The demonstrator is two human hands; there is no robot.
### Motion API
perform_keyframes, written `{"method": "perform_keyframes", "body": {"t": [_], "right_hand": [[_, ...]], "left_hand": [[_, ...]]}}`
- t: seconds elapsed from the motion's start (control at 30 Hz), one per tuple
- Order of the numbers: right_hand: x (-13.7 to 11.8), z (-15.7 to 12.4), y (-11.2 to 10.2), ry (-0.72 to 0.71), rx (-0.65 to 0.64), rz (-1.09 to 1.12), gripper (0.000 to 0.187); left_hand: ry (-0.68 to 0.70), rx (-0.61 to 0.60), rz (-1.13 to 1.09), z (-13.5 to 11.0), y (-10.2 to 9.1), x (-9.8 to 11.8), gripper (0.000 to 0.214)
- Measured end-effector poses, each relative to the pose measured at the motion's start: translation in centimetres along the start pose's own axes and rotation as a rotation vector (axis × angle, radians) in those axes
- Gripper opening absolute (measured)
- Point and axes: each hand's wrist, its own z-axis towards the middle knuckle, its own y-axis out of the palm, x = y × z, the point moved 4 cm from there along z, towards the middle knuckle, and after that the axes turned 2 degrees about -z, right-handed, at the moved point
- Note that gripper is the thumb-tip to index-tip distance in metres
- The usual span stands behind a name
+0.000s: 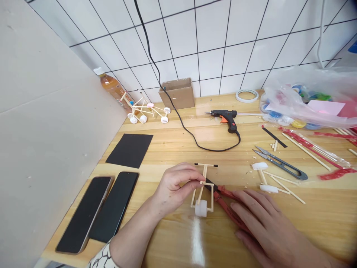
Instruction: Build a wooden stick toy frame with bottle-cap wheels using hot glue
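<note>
My left hand (178, 186) pinches a small wooden-stick frame (206, 175) between thumb and finger. This frame has a black-tipped crossbar at its far end and white bottle-cap wheels (200, 208) at its near end. Red-handled pliers (230, 212) lie in my right hand (264, 223), its fingers over the handles. The pliers' dark jaws reach the stick frame near its middle; whether they bite on a stick is hidden. To the right rests a second stick piece (275, 178) with two white cap wheels.
Thread snips (281, 162) lie to the right, below a black glue gun (227, 117) with its cord. Two phones (83, 216) and a black sheet (129, 150) are at left. Behind stand a stick vehicle (145, 109), a bottle (111, 85), a cardboard box (178, 93) and a tape roll (247, 96).
</note>
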Motion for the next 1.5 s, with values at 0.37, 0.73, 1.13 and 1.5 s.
{"method": "perform_keyframes", "body": {"t": [0.37,0.73,1.13,1.5], "right_hand": [[0.08,0.07,0.15,0.004,0.000,0.000,0.046],[0.03,-0.02,0.10,-0.028,-0.020,-0.045,0.043],[0.15,-0.20,0.29,-0.013,-0.003,-0.023,0.041],[-0.07,-0.18,0.48,-0.092,0.001,-0.160,0.039]], "left_hand": [[-0.017,-0.011,-0.005,-0.04,-0.01,-0.06,0.009],[-0.015,-0.010,-0.018,-0.02,0.03,-0.11,0.010],[-0.007,-0.020,-0.008,0.01,-0.02,-0.03,0.011],[0.014,-0.014,-0.002,0.05,0.02,0.03,0.009]]}}
